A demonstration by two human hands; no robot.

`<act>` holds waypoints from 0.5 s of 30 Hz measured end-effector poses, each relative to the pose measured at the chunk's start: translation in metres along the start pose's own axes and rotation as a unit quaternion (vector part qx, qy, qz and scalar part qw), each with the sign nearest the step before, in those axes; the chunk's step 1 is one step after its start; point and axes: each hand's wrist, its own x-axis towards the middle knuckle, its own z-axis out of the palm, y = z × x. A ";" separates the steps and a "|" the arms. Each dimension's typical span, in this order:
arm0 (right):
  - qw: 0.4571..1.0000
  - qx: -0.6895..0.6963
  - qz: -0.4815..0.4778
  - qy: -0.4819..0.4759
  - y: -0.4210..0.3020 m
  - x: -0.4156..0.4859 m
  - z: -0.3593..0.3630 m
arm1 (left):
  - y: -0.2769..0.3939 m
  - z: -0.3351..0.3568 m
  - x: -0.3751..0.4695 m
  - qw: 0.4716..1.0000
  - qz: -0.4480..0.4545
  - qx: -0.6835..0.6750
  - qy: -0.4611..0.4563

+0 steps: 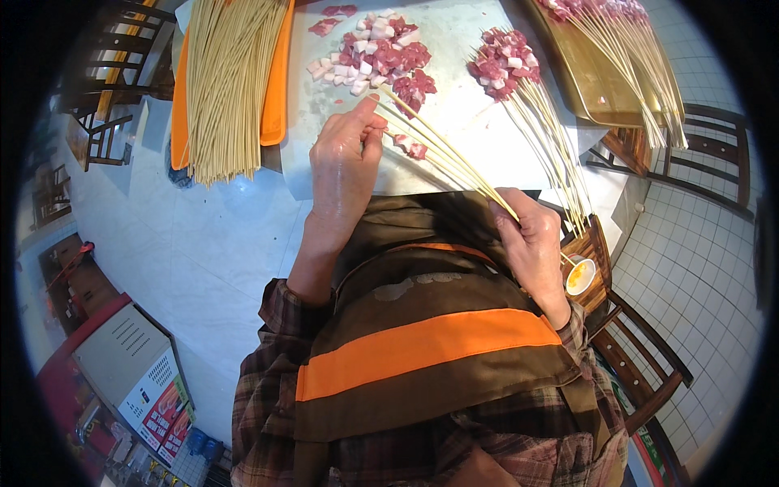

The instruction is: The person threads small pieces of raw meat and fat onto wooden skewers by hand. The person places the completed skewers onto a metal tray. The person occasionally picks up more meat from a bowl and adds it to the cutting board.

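My right hand grips the lower ends of several wooden skewers, which fan out up and left. My left hand is at their upper ends, its thumb and fingers pinching near a skewer tip. Pieces of meat sit on one skewer just right of my left fingers. Beyond the hands, a pile of red meat pieces and white fat cubes lies on the pale work surface. To its right rests a bunch of loaded meat skewers, their bare ends pointing towards me.
At the left, an orange tray holds many bare skewers. A metal tray with more loaded skewers stands at the right. A white cup is on a wooden stool or chair seat near my right wrist. Dark wooden chairs stand beyond.
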 end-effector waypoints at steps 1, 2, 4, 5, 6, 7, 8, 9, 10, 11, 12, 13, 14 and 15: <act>1.000 -0.001 -0.001 -0.003 0.000 0.000 0.000 | 0.000 -0.001 0.000 1.000 0.002 0.008 -0.004; 1.000 -0.003 -0.009 0.001 -0.001 0.000 0.001 | -0.001 -0.001 -0.001 1.000 0.005 0.016 -0.008; 1.000 -0.010 -0.016 0.001 0.000 0.000 0.002 | -0.002 -0.002 0.000 1.000 0.006 0.023 -0.009; 1.000 -0.003 -0.016 -0.001 0.000 0.001 0.004 | -0.003 -0.002 0.000 1.000 0.007 0.027 -0.010; 1.000 0.000 -0.013 -0.004 0.001 0.002 0.007 | -0.003 -0.002 0.000 1.000 0.003 0.027 -0.009; 1.000 0.003 -0.006 -0.010 0.001 0.002 0.009 | -0.003 -0.002 -0.001 1.000 0.000 0.026 -0.009; 1.000 0.012 0.002 -0.013 0.002 0.004 0.012 | -0.003 -0.002 -0.001 1.000 -0.004 0.026 -0.010; 1.000 0.020 0.013 -0.020 0.004 0.005 0.014 | -0.002 -0.002 -0.001 1.000 0.002 0.018 -0.008; 0.999 0.027 0.024 -0.027 0.005 0.006 0.016 | -0.002 -0.002 0.000 1.000 0.007 0.009 -0.005; 0.999 0.030 0.021 -0.025 0.006 0.007 0.018 | -0.002 -0.002 0.000 1.000 0.013 0.001 -0.003; 0.999 0.033 0.017 -0.022 0.006 0.008 0.021 | -0.001 -0.002 0.000 1.000 0.005 0.000 -0.001; 0.999 0.035 0.019 -0.020 0.007 0.009 0.023 | 0.000 -0.002 -0.001 1.000 -0.002 -0.001 0.001; 0.999 0.042 0.015 -0.022 0.008 0.010 0.024 | 0.000 -0.002 -0.001 1.000 -0.009 -0.002 0.003; 0.998 0.047 0.017 -0.025 0.008 0.012 0.026 | 0.001 -0.001 0.000 1.000 0.004 -0.003 0.006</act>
